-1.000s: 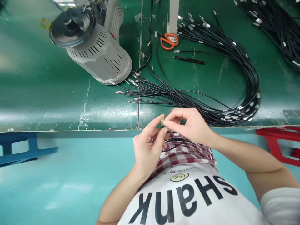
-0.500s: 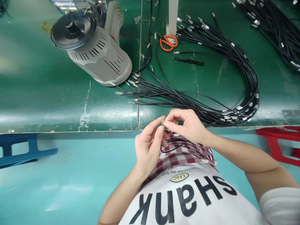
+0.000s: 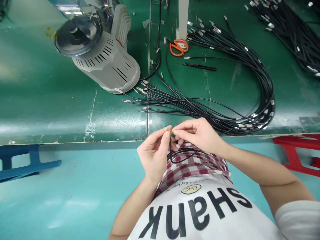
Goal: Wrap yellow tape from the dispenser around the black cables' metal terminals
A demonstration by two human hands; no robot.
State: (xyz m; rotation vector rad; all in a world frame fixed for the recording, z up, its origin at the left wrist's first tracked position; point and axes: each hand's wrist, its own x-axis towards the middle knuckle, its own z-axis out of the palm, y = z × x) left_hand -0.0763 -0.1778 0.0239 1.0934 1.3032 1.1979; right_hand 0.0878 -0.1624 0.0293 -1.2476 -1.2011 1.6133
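Observation:
Just off the table's front edge, my left hand (image 3: pixel 153 150) pinches the end of a thin black cable (image 3: pixel 170 150) between thumb and forefinger. The cable drops from the fingertips and loops over my lap. Facing it, my right hand (image 3: pixel 200 135) is closed in a pinch on a small yellowish piece (image 3: pixel 172 132) at the cable's end. Fingertips of both hands nearly meet there and hide most of the end. What the yellowish piece is I cannot make out. A bundle of black cables (image 3: pixel 268 90) with silvery tips and labels curves across the table behind my hands.
On the green table (image 3: pixel 50 116) stand a grey machine with a round disc (image 3: pixel 117 70) and a white post (image 3: pixel 183 20). Orange-handled scissors (image 3: pixel 178 47) and a black pen (image 3: pixel 200 66) lie near the post. Another cable bundle (image 3: pixel 287 36) lies far right. Blue (image 3: pixel 32 163) and red stools (image 3: pixel 295 156) flank me.
Both hands have shifted slightly left. The silvery piece seen between the fingertips has turned; the cable now hangs visibly from my left fingers and a yellowish piece shows at the right fingertips.

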